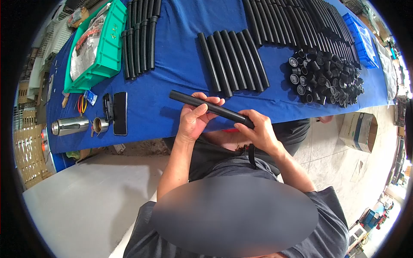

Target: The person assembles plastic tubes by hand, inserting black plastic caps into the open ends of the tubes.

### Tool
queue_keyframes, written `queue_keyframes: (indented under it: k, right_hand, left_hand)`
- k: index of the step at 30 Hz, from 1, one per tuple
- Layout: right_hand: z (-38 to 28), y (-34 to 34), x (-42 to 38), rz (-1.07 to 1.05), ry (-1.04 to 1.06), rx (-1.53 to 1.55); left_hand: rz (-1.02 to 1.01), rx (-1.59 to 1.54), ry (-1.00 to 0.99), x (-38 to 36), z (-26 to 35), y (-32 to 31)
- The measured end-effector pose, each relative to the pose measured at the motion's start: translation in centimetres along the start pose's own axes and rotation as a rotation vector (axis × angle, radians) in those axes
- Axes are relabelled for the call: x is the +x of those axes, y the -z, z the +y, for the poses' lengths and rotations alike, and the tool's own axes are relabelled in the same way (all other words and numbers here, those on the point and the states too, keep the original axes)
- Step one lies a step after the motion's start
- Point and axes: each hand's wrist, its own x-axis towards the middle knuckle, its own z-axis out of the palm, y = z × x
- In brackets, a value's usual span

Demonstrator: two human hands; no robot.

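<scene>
A long black tube (pixel 189 100) lies slanted across both my hands, just over the near edge of the blue table (pixel 172 73). My left hand (pixel 194 117) grips its middle with the fingers curled over the top. Around the tube's near end my right hand (pixel 259 130) is closed. The far end of the tube sticks out free to the left. A row of several similar black tubes (pixel 233 60) lies on the cloth right behind my hands.
A pile of small black caps (pixel 327 77) sits at the right. More long tubes (pixel 140 36) line the far side. A green tray (pixel 103 43), a phone (pixel 120 113), a steel flask (pixel 70 126) and a cardboard box (pixel 359 130) on the floor are around.
</scene>
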Motion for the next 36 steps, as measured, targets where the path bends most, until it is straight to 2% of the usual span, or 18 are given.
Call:
queue_keyframes:
  k: [9,10,11,13,16,19,22,25,26,29,30,33,34,36]
  right_hand:
    - [-1.1,0.6,-0.3,-0.120,-0.239,0.153]
    - [-0.8,0.6,-0.2,-0.099,-0.155,0.169]
    - [-0.9,1.2,-0.2,-0.164,-0.222,0.203]
    - [-0.7,1.4,0.1,-0.201,-0.203,0.222]
    - [-0.6,-0.1,-0.5,0.004,0.075,-0.024]
    - [-1.3,-0.5,-0.4,0.022,0.088,-0.101]
    - [-2.2,0.7,0.3,-0.126,-0.201,0.171]
    - [-1.4,1.0,0.4,-0.185,-0.336,0.227]
    - [0.1,-0.1,-0.1,-0.025,-0.069,0.092]
    - [-0.8,-0.4,-0.5,0.045,0.100,-0.185]
    - [-1.1,-0.4,-0.1,0.055,0.079,-0.123]
    - [-1.6,2.2,0.7,-0.397,-0.545,0.517]
    - [-0.6,1.6,0.3,-0.303,-0.276,0.315]
    - [-0.4,0.6,0.0,-0.102,0.044,-0.077]
  left_hand:
    - [-0.020,-0.027,0.001,-0.2,0.1,-0.1]
    - [-0.034,-0.018,-0.007,-0.3,0.1,0.0]
    - [-0.069,-0.033,0.000,-0.3,0.0,0.2]
    - [-0.104,-0.045,0.024,-0.2,0.3,0.0]
    - [-0.004,-0.051,0.008,0.1,0.1,-0.4]
    - [-0.033,-0.078,-0.002,0.1,0.0,0.3]
    - [-0.053,-0.050,0.007,0.0,0.1,0.4]
    - [-0.038,-0.024,0.006,0.0,0.0,-0.2]
    - [-0.021,-0.032,0.007,0.0,-0.1,-0.4]
    - [0.004,-0.048,0.020,0.1,0.2,-0.3]
    - [0.008,-0.053,0.027,0.1,0.2,-0.2]
    - [-0.033,-0.066,0.053,-0.1,0.3,0.0]
    - [-0.016,-0.056,0.045,-0.1,0.3,-0.2]
    - [0.021,-0.033,0.025,0.0,0.1,-0.8]
